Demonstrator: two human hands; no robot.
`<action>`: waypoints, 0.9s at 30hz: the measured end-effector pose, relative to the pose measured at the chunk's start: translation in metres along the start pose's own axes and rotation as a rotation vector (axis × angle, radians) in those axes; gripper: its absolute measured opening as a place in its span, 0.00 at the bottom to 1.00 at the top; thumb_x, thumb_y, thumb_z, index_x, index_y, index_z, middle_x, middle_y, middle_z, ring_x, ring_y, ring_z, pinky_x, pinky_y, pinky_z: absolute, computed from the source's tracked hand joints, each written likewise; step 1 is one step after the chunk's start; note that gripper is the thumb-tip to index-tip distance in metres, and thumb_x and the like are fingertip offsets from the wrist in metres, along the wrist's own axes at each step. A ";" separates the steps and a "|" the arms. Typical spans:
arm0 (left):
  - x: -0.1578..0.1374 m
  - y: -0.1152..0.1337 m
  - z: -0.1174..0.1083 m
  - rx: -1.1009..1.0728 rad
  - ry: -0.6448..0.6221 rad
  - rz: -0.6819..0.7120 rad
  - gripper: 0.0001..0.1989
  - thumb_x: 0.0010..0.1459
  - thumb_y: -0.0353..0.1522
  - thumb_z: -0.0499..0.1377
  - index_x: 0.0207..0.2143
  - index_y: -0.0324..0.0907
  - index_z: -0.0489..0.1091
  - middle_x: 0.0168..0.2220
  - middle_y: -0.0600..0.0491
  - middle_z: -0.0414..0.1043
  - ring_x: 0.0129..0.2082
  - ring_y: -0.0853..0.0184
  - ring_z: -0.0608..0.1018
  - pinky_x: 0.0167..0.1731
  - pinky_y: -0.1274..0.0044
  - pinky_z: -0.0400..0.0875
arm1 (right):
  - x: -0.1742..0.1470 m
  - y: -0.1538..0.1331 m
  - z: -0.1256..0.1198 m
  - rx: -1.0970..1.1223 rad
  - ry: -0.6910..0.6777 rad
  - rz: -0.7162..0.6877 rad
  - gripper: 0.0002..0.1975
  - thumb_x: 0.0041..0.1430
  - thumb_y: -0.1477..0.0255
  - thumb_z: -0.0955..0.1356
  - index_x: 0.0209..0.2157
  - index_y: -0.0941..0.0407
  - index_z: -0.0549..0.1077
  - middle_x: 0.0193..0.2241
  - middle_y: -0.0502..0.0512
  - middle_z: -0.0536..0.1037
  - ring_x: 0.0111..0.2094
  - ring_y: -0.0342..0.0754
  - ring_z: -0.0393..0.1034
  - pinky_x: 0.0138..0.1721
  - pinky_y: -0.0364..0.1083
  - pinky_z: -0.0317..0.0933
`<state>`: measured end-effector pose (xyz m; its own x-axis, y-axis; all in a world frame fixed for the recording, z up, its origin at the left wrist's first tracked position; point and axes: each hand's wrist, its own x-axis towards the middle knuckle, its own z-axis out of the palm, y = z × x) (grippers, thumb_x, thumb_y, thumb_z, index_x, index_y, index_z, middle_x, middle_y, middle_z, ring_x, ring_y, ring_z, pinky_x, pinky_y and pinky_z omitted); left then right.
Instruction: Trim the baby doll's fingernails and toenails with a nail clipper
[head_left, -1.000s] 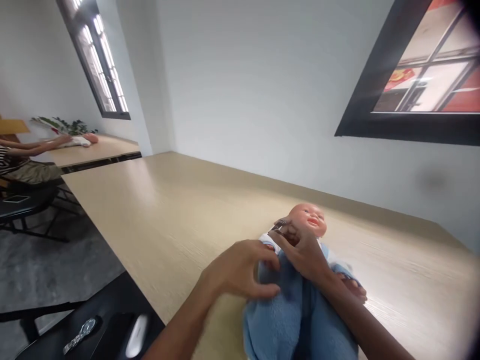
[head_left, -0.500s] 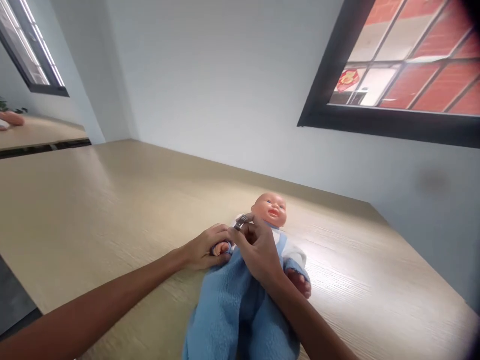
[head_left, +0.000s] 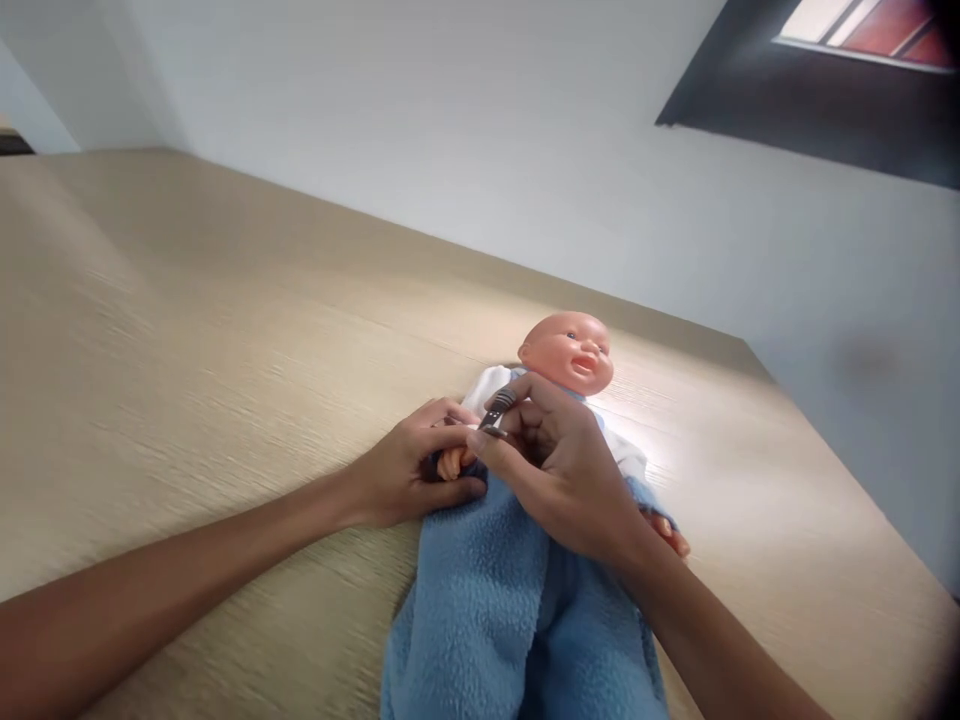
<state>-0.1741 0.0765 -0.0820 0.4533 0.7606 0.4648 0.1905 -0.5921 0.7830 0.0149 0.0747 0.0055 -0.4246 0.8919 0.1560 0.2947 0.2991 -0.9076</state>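
A baby doll (head_left: 471,590) in a blue fleece outfit with white sleeves lies on its back, its head away from me. My left hand (head_left: 409,465) is closed around the doll's arm at the cuff, and the small doll hand (head_left: 452,463) shows between thumb and fingers. Between the thumb and fingers of my right hand (head_left: 577,475) is a small silver nail clipper (head_left: 496,408), held over the doll's chest close to that hand. My fingers partly cover the clipper, and I cannot tell whether its jaws touch the doll.
The doll rests on a light wood tabletop (head_left: 247,320). A pale wall (head_left: 420,110) runs along the table's far edge, with a dark-framed window (head_left: 750,95) at upper right. The doll's other hand (head_left: 666,533) lies beside my right forearm.
The view has tilted down and come closer, so the doll and hands appear larger and less of the window shows. Both hands keep their holds.
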 end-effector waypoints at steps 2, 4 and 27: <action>-0.001 -0.001 0.001 -0.042 0.012 -0.015 0.11 0.59 0.33 0.67 0.44 0.44 0.74 0.49 0.50 0.69 0.47 0.64 0.75 0.50 0.70 0.74 | -0.002 -0.002 0.001 -0.027 0.002 -0.019 0.11 0.58 0.72 0.72 0.32 0.54 0.65 0.20 0.42 0.65 0.20 0.38 0.56 0.20 0.41 0.50; -0.002 -0.001 0.002 -0.043 0.005 0.018 0.10 0.60 0.32 0.66 0.44 0.44 0.74 0.47 0.51 0.68 0.45 0.66 0.75 0.48 0.72 0.75 | -0.002 -0.002 -0.001 -0.025 -0.035 -0.011 0.10 0.58 0.72 0.72 0.32 0.54 0.66 0.20 0.42 0.65 0.21 0.38 0.57 0.20 0.41 0.51; 0.010 0.001 0.004 0.104 0.132 0.219 0.13 0.67 0.37 0.60 0.50 0.41 0.70 0.46 0.48 0.72 0.44 0.65 0.76 0.45 0.72 0.75 | 0.002 0.006 -0.004 0.260 0.149 0.046 0.08 0.60 0.71 0.73 0.41 0.53 0.73 0.30 0.48 0.70 0.20 0.38 0.62 0.18 0.42 0.60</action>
<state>-0.1662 0.0824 -0.0783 0.3776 0.6353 0.6737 0.1914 -0.7654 0.6145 0.0194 0.0802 0.0018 -0.2803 0.9481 0.1503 0.0733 0.1773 -0.9814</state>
